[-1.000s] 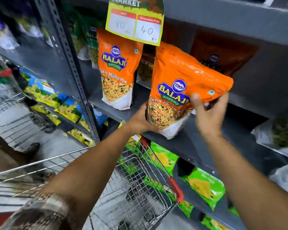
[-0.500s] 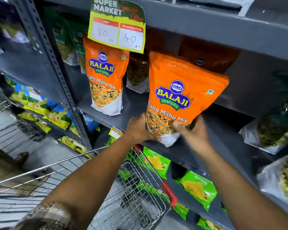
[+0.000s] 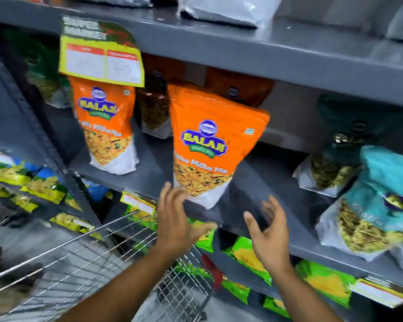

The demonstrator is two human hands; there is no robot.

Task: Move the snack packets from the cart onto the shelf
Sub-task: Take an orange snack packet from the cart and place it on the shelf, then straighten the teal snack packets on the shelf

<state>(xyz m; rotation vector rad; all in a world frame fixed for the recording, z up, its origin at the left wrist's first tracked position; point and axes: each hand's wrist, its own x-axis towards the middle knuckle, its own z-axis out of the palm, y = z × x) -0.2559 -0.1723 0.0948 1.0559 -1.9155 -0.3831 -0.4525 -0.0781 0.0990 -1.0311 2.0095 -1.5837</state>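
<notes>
An orange Balaji snack packet (image 3: 213, 140) stands upright on the grey shelf (image 3: 265, 182), leaning slightly back. My left hand (image 3: 175, 221) is open just below its bottom left corner, fingertips near the packet. My right hand (image 3: 269, 233) is open in front of the shelf edge, to the right and apart from the packet. A second orange Balaji packet (image 3: 105, 126) stands further left on the same shelf. The wire cart (image 3: 91, 263) sits below my arms at the lower left.
A yellow price sign (image 3: 101, 59) hangs from the shelf above. Teal packets (image 3: 379, 201) and dark packets (image 3: 328, 168) stand at the right. Green packets (image 3: 249, 256) fill the lower shelf. A grey upright post (image 3: 40, 135) divides the shelving at the left.
Both hands have let go of the orange packet and pulled back and down, fingers spread. The packet now stands alone on the shelf. The view has shifted upward.
</notes>
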